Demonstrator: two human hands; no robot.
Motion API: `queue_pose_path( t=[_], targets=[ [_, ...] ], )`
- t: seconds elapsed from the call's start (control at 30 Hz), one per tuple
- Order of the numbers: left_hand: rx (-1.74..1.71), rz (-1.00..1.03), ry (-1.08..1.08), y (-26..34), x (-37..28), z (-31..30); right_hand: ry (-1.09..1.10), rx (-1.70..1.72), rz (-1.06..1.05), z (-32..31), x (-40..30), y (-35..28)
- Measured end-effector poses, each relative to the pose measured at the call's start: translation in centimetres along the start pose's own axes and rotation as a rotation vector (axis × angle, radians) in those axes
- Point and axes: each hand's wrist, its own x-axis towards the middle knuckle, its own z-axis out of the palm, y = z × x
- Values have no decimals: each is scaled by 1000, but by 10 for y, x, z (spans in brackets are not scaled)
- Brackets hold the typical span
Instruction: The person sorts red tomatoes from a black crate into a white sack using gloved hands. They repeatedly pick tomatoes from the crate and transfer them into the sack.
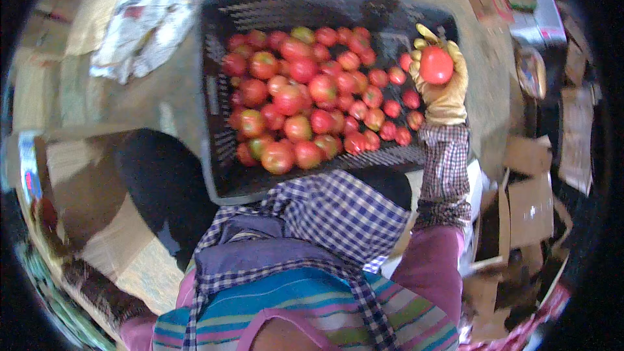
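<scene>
A black plastic crate (208,156) with slotted walls stands before me, holding many red and some greenish tomatoes (289,100). They are heaped at its left and middle, with smaller ones scattered to the right. Over the crate's right end, my right hand (438,75), in a yellowish glove, holds a red tomato (437,65) in its palm, fingers curled around it. My left arm reaches out to the far left, over a cardboard box. My left hand (48,239) is dark and blurred at that box's left edge; its fingers and anything in them cannot be made out.
An open cardboard box (80,175) stands at my left, beside my leg. A white plastic sack (151,24) lies on the floor at the upper left. Several torn cardboard boxes (530,209) are at the right, with a silvery box (538,19) farther up.
</scene>
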Motion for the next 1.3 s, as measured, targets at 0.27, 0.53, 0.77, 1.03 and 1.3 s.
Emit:
queue_pose_path(
  t=[0.27,0.53,0.77,1.03,1.3],
  targets=[
    [275,613,-343,58,-129,210,420,-989,273,-77,-38,25],
    [-869,-758,-1361,15,-224,418,-90,-712,142,3,2,26],
    [-820,-574,-1259,-9,-190,446,633,-1178,220,-176,35,-33],
    [-859,-580,-1176,-9,-175,451,520,-1825,260,-278,49,62],
    [-846,-514,-1305,-15,-174,451,90,-81,151,-125,51,37]
  ],
)
